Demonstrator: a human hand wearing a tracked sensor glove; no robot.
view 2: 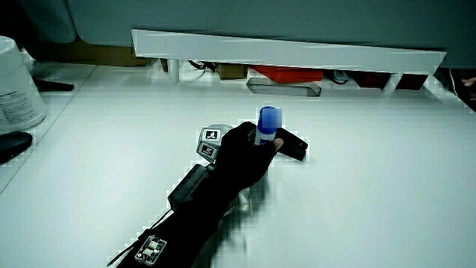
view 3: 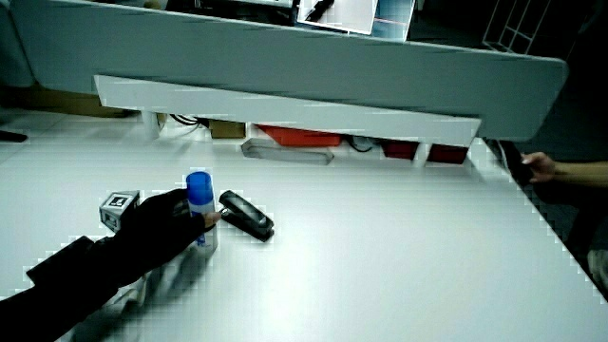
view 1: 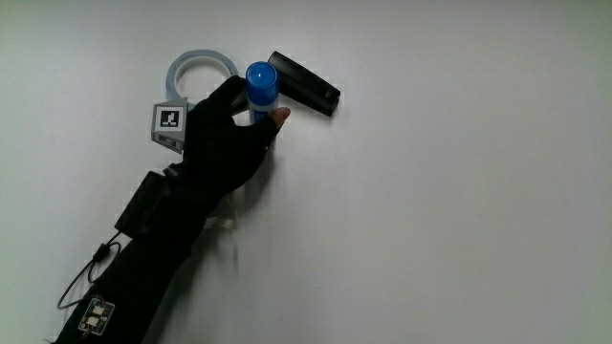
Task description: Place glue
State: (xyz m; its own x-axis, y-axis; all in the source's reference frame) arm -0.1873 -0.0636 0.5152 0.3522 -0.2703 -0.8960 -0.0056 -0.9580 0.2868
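Note:
A glue stick (view 1: 261, 88) with a blue cap stands upright on the white table (view 1: 459, 210), beside a black stapler (view 1: 303, 83). The hand (view 1: 225, 134) wraps its fingers around the glue's pale body, thumb tip showing at the side nearest the stapler. In both side views the glue stick (view 2: 268, 125) (view 3: 199, 210) is upright in the hand (view 2: 242, 156) (view 3: 157, 233), its base at or just above the tabletop. The patterned cube (view 1: 168, 124) sits on the back of the hand.
A pale tape roll ring (view 1: 201, 72) lies partly under the hand. A white jar (view 2: 16, 82) stands near the table's edge, with a dark object (view 2: 13, 145) nearer to the person. A low white partition shelf (view 2: 290, 52) runs along the table's edge.

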